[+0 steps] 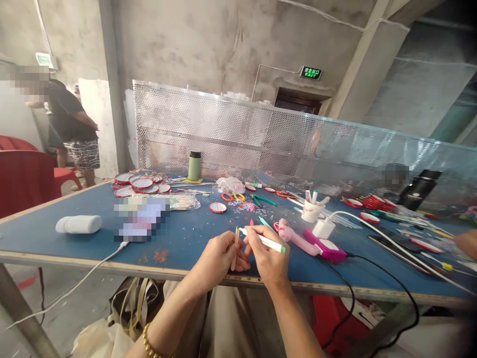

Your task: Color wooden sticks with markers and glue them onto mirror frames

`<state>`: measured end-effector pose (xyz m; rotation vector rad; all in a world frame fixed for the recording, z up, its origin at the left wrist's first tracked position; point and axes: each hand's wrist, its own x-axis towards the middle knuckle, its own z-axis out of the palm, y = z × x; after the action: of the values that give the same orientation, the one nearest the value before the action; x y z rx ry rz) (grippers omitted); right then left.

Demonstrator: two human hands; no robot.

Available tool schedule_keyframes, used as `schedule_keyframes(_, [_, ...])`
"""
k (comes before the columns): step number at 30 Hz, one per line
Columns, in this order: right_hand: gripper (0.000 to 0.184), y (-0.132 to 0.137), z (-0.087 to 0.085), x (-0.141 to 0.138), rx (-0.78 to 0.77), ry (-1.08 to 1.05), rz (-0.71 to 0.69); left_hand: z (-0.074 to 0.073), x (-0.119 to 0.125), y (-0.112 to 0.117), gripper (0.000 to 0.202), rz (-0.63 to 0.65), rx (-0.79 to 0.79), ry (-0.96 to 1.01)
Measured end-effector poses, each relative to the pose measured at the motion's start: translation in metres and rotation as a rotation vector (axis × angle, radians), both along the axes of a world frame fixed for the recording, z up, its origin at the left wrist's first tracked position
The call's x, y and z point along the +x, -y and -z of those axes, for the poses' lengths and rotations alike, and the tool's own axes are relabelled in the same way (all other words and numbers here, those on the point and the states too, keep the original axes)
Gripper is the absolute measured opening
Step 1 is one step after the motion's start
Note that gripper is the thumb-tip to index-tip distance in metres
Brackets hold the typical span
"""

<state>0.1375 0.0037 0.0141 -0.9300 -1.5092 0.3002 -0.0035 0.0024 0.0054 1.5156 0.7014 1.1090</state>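
Observation:
Near the table's front edge, my left hand (219,256) is closed on a thin wooden craft stick (235,251), held nearly upright. The upper end of the stick looks dark green. My right hand (266,256) grips a white marker (270,242) with a green end, its tip pointing left at the top of the stick. Just beyond my hands lie a pink marker cap (252,222) and a teal pen (265,223). To the right rests a pink hot glue gun (298,237) with a magenta body. My left palm and the fingers behind the stick are partly hidden.
A blue table (186,248) carries red-rimmed round lids (141,184), a phone (143,219), a white bottle (79,224), a green tumbler (194,165) and a cup of markers (311,211). Cables cross the front edge. A perforated metal screen (223,134) stands behind. A person (72,114) bends at left.

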Motion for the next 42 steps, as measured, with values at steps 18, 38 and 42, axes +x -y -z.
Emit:
schedule_keyframes(18, [0.022, 0.0013, -0.0007, -0.0002, -0.006, -0.007, -0.012, 0.0000, -0.0006, 0.0007, 0.029, -0.005, -0.003, 0.009])
schedule_keyframes(38, [0.023, -0.0003, 0.0001, -0.0008, 0.022, -0.109, -0.048, -0.0021, -0.0008, 0.0011, 0.033, 0.023, -0.079, 0.047])
schedule_keyframes(42, [0.026, 0.0020, -0.0018, 0.0003, -0.003, -0.129, -0.080, -0.0011, 0.0006, 0.0016, 0.039, 0.003, -0.083, 0.058])
